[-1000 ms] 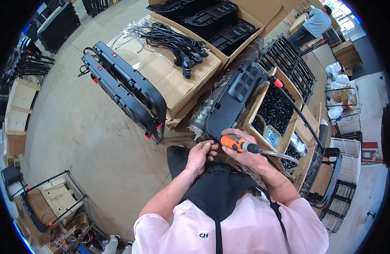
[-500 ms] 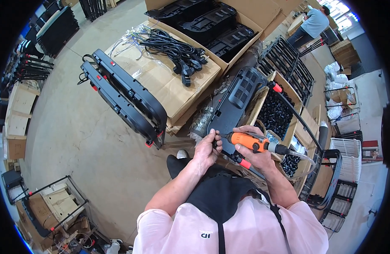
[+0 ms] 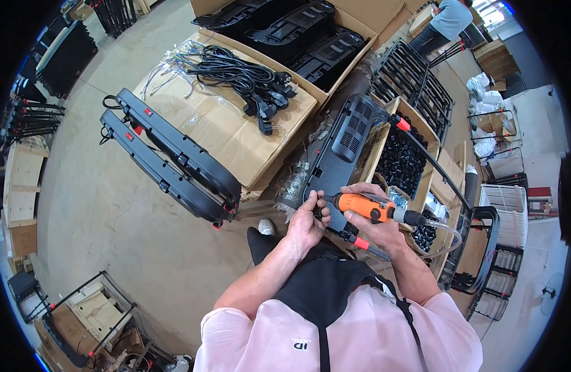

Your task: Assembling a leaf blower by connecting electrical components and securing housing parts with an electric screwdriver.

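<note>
One orange pneumatic screwdriver [image 3: 358, 204], gripped in the closed right hand [image 3: 385, 229], nose pointing left to the fingertips of the left hand [image 3: 307, 224]. Left thumb and fingers pinching something small and dark; cannot tell what. Both hands at the near end of a vented dark-grey plastic housing [image 3: 327, 170]. Compared with one second ago: screwdriver shifted slightly right, red collar [image 3: 361, 243] on a black tube [image 3: 377, 252] now showing just to the near side of the right hand. Over the last half second: hands almost unmoved, so, as a judgement, still busy at this one spot. Clear air hose [image 3: 458, 239] curling right from the screwdriver. Farther left, black power cords [image 3: 230, 71] heaped on a cardboard carton [image 3: 205, 133]; to the right, small black pieces [image 3: 402, 152] in a wooden bin [image 3: 373, 155]. Writing: small dark lettering [image 3: 301, 345] on the chest of a pale pink shirt [image 3: 372, 335], turned upside down; screwdriver marks too small to read.
</note>
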Demonstrator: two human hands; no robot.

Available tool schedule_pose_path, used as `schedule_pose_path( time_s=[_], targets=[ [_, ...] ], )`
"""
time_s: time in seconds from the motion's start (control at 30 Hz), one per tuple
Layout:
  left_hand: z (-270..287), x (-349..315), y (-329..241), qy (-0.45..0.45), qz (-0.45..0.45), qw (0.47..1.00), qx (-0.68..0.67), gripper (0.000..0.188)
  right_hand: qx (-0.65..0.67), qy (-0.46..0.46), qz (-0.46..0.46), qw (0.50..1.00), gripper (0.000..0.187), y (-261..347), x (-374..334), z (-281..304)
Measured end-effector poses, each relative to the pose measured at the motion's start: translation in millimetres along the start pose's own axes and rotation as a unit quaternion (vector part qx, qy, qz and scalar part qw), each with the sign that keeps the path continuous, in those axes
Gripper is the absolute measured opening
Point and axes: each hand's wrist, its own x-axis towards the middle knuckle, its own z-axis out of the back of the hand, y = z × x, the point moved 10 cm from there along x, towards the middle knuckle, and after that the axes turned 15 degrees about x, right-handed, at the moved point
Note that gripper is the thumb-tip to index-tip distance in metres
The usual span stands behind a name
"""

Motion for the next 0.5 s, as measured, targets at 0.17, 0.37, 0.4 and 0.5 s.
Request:
schedule_pose_path(
  time_s=[0.17, 0.37, 0.4, 0.5],
  targets=[
    [-4, 2, -1, -0.017, -0.010, 0.999, 0.049, 0.036, 0.021, -0.026, -0.024, 0.999, 0.051, -15, 16, -3],
    [-5, -12, 9, 0.041, 0.011, 0.987, 0.152, 0.039, -0.007, -0.025, -0.032, 0.999, 0.051, -24, 38, -15],
    [-3, -14, 9, 0.042, 0.011, 0.988, 0.151, 0.039, -0.008, -0.024, -0.033, 0.999, 0.051, -25, 40, -17],
    [-4, -20, 7, 0.046, 0.015, 0.982, 0.182, 0.035, -0.070, 0.000, -0.025, 0.997, 0.049, -26, 49, -26]
  ],
)
